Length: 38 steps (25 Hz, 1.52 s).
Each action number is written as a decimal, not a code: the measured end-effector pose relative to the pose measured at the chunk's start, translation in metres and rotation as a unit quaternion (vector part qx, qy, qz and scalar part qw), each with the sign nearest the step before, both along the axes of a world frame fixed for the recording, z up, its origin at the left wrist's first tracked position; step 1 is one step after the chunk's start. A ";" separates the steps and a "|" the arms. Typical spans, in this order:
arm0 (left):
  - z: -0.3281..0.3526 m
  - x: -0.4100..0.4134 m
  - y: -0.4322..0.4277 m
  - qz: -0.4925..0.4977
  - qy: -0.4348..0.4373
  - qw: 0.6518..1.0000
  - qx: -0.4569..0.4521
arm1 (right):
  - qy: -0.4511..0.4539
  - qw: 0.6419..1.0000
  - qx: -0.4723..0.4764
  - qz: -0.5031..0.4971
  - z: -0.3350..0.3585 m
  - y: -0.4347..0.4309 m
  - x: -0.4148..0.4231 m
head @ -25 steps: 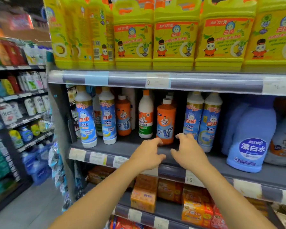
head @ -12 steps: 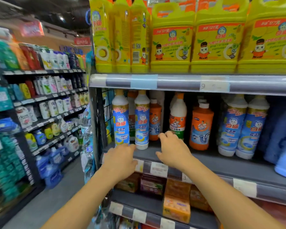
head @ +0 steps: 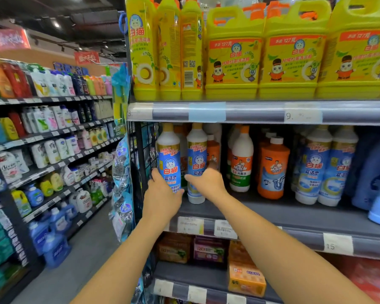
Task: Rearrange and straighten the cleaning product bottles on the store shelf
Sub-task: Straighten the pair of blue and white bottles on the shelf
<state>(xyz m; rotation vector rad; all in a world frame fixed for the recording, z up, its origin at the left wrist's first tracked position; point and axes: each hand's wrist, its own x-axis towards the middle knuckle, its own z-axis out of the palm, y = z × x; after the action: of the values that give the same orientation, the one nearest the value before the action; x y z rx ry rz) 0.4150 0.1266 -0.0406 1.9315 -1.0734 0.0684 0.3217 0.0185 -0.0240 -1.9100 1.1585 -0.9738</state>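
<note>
Boxed soap bars [head: 246,278] sit on the lower shelf. A far aisle rack [head: 53,132] at left carries pouches and pump bottles above grey floor [head: 75,266].

grey floor [head: 75,260], dark ceiling [head: 86,20], ceiling spotlights [head: 56,24]

Upright bottles [head: 241,163] on grey shelf [head: 261,216]
</note>
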 end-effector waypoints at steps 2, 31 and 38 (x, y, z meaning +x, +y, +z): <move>-0.005 0.003 -0.008 -0.012 0.042 0.999 -0.030 | -0.008 1.000 -0.016 -0.016 -0.004 -0.002 0.009; 0.003 -0.123 -0.069 -0.125 0.151 0.967 -0.160 | -0.112 0.981 -0.027 -0.154 0.002 -0.046 -0.254; 0.009 -0.197 -0.089 -0.185 0.157 0.961 -0.135 | -0.076 0.979 -0.040 -0.183 0.000 -0.073 -0.319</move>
<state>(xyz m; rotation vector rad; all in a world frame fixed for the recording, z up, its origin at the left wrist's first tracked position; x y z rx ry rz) 0.2177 0.0376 -0.0311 1.4173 -1.1250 -0.2777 0.0025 -0.0544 -0.0240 -1.6789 1.4265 -1.3554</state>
